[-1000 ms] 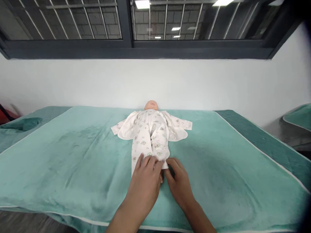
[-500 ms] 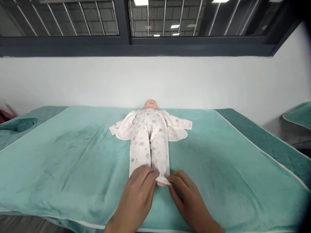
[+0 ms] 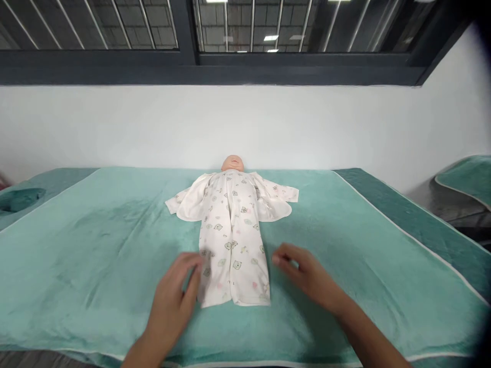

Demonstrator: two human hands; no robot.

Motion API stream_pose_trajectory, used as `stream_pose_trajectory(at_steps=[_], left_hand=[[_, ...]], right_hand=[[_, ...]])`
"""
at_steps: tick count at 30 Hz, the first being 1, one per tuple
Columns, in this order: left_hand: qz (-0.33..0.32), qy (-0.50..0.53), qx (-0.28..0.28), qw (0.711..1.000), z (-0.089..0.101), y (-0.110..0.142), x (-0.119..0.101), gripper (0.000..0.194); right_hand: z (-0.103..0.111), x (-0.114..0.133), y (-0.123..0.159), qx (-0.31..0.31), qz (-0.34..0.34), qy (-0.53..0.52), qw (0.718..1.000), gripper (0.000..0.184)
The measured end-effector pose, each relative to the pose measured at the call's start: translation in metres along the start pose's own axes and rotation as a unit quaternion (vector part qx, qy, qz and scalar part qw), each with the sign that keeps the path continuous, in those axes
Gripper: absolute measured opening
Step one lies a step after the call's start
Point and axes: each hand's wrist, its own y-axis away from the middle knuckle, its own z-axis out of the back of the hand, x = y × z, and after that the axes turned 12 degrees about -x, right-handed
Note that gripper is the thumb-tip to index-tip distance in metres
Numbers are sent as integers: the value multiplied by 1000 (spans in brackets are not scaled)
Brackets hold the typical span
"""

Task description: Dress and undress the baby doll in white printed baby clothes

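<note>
A baby doll (image 3: 232, 163) lies on its back, its head by the wall. Its patterned white trousers (image 3: 241, 240) lie flat and straight, both leg ends side by side; the feet are hidden. The white top (image 3: 194, 199) is spread open, sleeves out to both sides. My left hand (image 3: 174, 294) is over the trousers' left edge, thumb and fingers curved with a gap between them; nothing shows in its hold. Just right of the trousers, my right hand (image 3: 305, 271) hovers with thumb and fingertips together and nothing visible in them.
A green plush cover (image 3: 115, 266) with white piping spreads under the doll. Behind it rises a white wall (image 3: 134, 128) below a dark-framed window (image 3: 115, 69). Bunched green fabric (image 3: 21, 200) lies at the left; another green padded edge (image 3: 468, 179) appears at the right.
The right trouser leg was bunched up over a foot; it was drawn down and now covers it. Both hands have let go of the hem and moved apart, outward and slightly up.
</note>
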Motion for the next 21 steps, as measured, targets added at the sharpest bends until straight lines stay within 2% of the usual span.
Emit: stream_pose_trajectory(at_steps=[1, 3, 5, 8, 12, 14, 17, 21], left_hand=[[9, -32, -8, 999, -7, -10, 17, 19], [1, -114, 4, 993, -24, -31, 47, 27], [-33, -174, 54, 983, -41, -52, 68, 31], [-70, -215, 92, 970, -61, -76, 83, 33], [-85, -159, 111, 977, -79, -91, 90, 27], [-80, -100, 94, 987, -86, -95, 92, 27], [-68, -18, 66, 995, -98, -97, 93, 29], [-67, 41, 74, 994, -108, -97, 93, 30]], right_hand=[[2, -6, -17, -50, 7, 32, 998, 20], [-1, -18, -50, -104, 44, 111, 987, 17], [-14, -25, -77, -103, 91, 201, 970, 22], [-36, -30, -100, -81, 127, 296, 943, 24], [-49, -36, -110, -91, 119, 314, 938, 24], [-50, -42, -114, -97, 107, 291, 946, 23], [-52, -50, -122, -87, 127, 224, 963, 21], [-55, -50, -130, -73, 141, 201, 967, 24]])
